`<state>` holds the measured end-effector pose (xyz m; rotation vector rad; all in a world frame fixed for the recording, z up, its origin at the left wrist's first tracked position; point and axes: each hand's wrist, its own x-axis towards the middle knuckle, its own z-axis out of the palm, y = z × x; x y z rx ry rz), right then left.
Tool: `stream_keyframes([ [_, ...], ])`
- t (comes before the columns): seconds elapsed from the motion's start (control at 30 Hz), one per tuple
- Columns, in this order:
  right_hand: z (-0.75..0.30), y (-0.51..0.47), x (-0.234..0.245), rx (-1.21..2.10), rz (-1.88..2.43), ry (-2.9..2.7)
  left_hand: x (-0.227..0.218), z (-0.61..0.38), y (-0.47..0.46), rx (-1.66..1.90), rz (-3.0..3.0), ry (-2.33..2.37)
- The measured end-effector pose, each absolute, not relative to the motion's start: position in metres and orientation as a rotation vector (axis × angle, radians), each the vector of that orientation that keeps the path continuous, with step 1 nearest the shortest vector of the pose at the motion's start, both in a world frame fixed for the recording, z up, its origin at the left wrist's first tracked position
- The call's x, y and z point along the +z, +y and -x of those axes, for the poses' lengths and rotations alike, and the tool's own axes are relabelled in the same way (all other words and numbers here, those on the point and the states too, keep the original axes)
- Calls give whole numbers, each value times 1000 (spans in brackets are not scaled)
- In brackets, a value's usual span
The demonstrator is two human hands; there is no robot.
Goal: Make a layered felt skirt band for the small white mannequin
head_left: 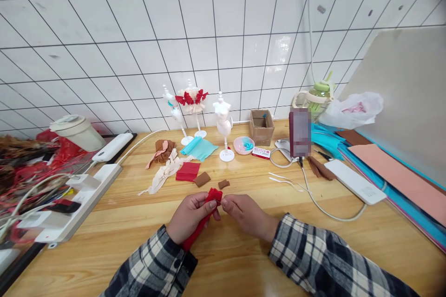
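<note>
My left hand [190, 217] is closed around a strip of red crepe paper [213, 195], whose tail runs down under the palm toward my plaid sleeve. With thumb and fingers, my right hand [247, 216] pinches the folded top of the same red paper. Both hands hover just above the wooden table [139, 236], near its front edge. Beyond them lie two small brown paper scraps [202, 179], a flat red piece [188, 171], cream strips [163, 174] and a teal sheet [200, 148].
Three small white mannequin stands [223, 123] rise at the back, one wearing red bows. A pink dish [243, 145], a small cardboard box [262, 126], a phone on a stand [299, 132] with cables, a white power strip [78, 195] at left, and stacked coloured sheets [400, 176] at right surround the work area.
</note>
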<state>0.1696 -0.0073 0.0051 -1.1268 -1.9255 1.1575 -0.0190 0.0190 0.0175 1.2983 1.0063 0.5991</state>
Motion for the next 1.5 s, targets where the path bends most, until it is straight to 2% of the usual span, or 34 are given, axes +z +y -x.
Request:
stream_keyframes([
  [0.3,-173,-1,-1,1128,1216,-1983,20,19,21,533,-1285,1008],
  [0.6,-185,10,-7,1081,1385,-1759,22,30,26,711,-1159,1021],
  [0.9,-170,1,-5,1167,1378,-1617,20,16,20,497,-1316,990],
  [1.13,-171,1,-9,1233,1305,-1605,22,16,21,542,-1235,1025],
  [1.5,-179,3,-7,1022,1416,-1765,19,23,24,553,-1079,1035],
])
